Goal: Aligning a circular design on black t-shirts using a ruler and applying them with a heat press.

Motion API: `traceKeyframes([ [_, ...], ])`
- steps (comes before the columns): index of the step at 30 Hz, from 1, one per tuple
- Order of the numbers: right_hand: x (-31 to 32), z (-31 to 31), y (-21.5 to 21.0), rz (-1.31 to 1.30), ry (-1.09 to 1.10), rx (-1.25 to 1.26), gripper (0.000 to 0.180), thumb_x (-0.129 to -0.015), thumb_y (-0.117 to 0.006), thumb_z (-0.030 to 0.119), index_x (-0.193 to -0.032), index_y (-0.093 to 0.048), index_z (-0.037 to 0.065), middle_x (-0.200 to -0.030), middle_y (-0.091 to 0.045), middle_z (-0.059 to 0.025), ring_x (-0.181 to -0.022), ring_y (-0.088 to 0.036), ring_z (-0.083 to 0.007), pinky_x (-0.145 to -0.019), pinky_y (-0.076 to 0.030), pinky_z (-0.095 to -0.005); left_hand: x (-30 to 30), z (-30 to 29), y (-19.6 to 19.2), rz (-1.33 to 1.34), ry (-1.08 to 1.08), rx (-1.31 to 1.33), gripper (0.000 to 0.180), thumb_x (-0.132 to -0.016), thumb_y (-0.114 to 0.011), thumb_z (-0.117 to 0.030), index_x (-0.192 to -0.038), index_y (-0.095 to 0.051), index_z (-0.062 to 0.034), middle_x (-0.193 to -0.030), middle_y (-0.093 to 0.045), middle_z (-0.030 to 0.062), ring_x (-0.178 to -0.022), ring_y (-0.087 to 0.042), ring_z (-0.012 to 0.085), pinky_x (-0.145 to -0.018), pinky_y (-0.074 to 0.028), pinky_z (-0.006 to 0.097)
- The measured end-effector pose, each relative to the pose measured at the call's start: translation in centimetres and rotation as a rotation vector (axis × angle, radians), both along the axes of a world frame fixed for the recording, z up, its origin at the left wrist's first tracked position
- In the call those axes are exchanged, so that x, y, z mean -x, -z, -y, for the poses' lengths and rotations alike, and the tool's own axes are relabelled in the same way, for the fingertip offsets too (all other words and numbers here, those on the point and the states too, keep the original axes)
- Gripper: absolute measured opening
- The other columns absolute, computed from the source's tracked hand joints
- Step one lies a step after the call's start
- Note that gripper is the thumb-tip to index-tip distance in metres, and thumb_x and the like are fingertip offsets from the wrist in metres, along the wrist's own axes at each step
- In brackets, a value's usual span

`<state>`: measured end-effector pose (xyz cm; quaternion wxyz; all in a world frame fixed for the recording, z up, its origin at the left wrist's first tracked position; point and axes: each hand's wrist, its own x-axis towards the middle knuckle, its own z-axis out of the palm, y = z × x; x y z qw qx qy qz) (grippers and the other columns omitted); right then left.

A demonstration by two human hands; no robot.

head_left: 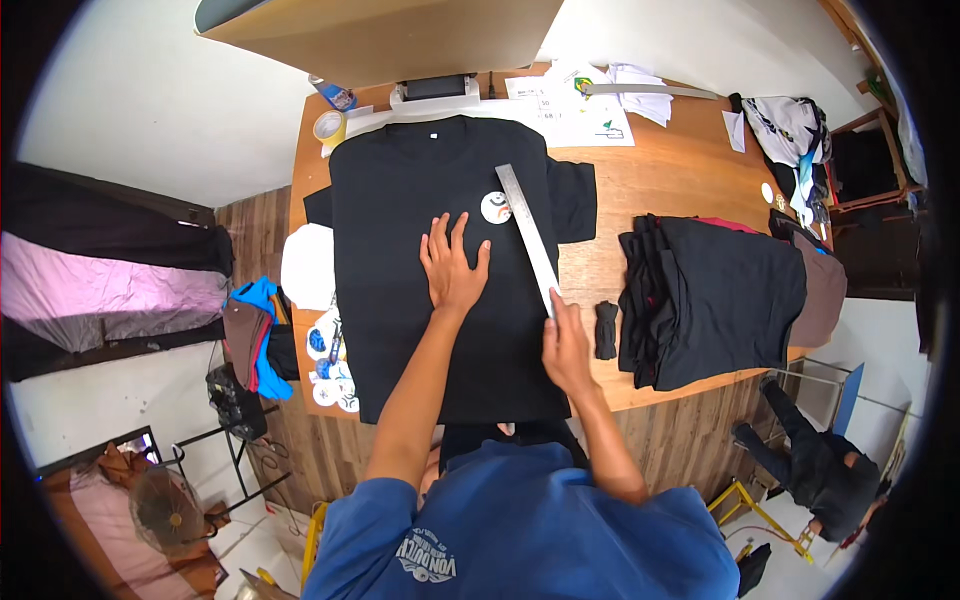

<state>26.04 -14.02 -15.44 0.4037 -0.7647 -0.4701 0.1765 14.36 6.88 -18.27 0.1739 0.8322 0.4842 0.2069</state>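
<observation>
A black T-shirt (400, 250) lies spread flat before me on the wooden table, its collar at the far end. My left hand (454, 262) rests on the chest of the shirt, fingers spread. In my right hand (568, 345) is the near end of a metal ruler (528, 228), which lies slanted across the right side of the shirt. The ruler's far end passes close by a round white sticker (496, 208) with a dark and orange print. That sticker sits on the chest, just right of my left fingertips.
Folded black garments (715, 300) are piled on the right of the table (660, 180), with a small black roll (606, 330) beside them. Yellow tape (329, 127), printed sheets (590, 125) and a second ruler (650, 90) lie at the back. Round stickers (330, 385) crowd the left edge.
</observation>
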Motion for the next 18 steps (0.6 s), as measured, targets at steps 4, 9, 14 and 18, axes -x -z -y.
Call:
traceKeyframes([
  [4,3.2,-2.9,1.7,-0.028,0.098,0.052,0.057,-0.102,-0.051,0.002,-0.158,-0.039,0.002,-0.102,-0.050,-0.0226,-0.086,-0.057,-0.0401,-0.079,-0.049,-0.0454,0.0,-0.2,0.1,-0.116,0.105,-0.125,0.061,-0.101,-0.062,-0.038,-0.155,-0.047,-0.0151,-0.163,-0.037,0.0166,-0.156,-0.026,0.0364,-0.126,-0.016,0.055],
  [9,3.9,-5.4,2.9,0.005,0.069,0.078,0.059,-0.101,-0.053,0.002,-0.158,-0.038,0.000,-0.100,-0.051,-0.0222,-0.082,-0.058,-0.0391,-0.074,-0.050,-0.0461,0.2,-3.2,-0.6,-0.102,0.397,-0.083,0.065,-0.096,-0.068,-0.037,-0.153,-0.048,-0.0104,-0.163,-0.041,0.0133,-0.154,-0.032,0.0333,-0.125,-0.019,0.054],
  [14,3.5,-6.1,2.5,0.049,0.094,0.148,0.055,-0.101,-0.054,0.004,-0.154,-0.042,-0.004,-0.098,-0.052,-0.0214,-0.080,-0.059,-0.0385,-0.073,-0.049,-0.0472,0.9,-5.8,-0.6,-0.057,0.542,-0.068,0.066,-0.094,-0.069,-0.041,-0.149,-0.052,-0.0082,-0.160,-0.045,0.0117,-0.152,-0.037,0.0290,-0.125,-0.022,0.051],
  [18,4.0,-6.4,1.6,0.143,0.038,0.331,0.052,-0.103,-0.054,0.008,-0.153,-0.044,-0.002,-0.098,-0.055,-0.0199,-0.084,-0.057,-0.0376,-0.073,-0.046,-0.0471,0.8,-5.8,0.0,-0.031,0.534,-0.154,0.060,-0.095,-0.069,-0.038,-0.146,-0.055,-0.0098,-0.159,-0.048,0.0085,-0.151,-0.038,0.0277,-0.124,-0.023,0.051],
])
